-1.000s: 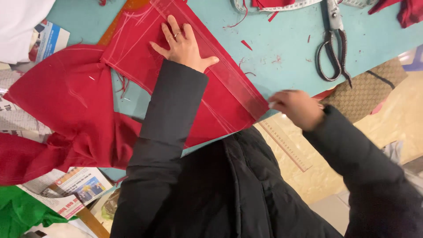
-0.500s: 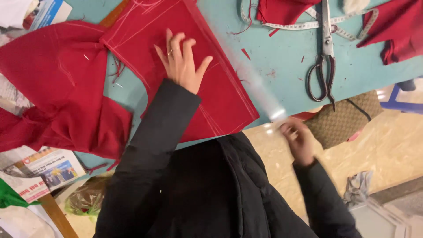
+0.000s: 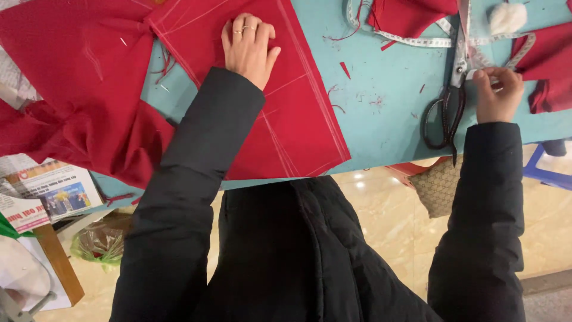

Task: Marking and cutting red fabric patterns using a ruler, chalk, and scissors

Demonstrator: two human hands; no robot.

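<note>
My left hand [image 3: 249,48] lies flat, fingers together, on a red fabric panel [image 3: 298,125] marked with pale chalk lines, spread on the teal table [image 3: 387,119]. My right hand [image 3: 497,92] is at the far right, its fingertips pinched on the end of a white measuring tape [image 3: 417,40]. It sits just right of the black-handled scissors [image 3: 445,113], which lie on the table with blades pointing away from me. Both arms wear black sleeves.
Bunched red cloth [image 3: 77,89] fills the table's left side. More red pieces [image 3: 411,15] and a white fluffy ball [image 3: 506,18] lie at the far edge. A newspaper [image 3: 47,194], a patterned bag [image 3: 438,185] and a blue stool [image 3: 548,173] are below the table edge.
My right hand has moved from the near table edge up and right to the tape beside the scissors. My left hand stays pressed on the red panel. The view has shifted.
</note>
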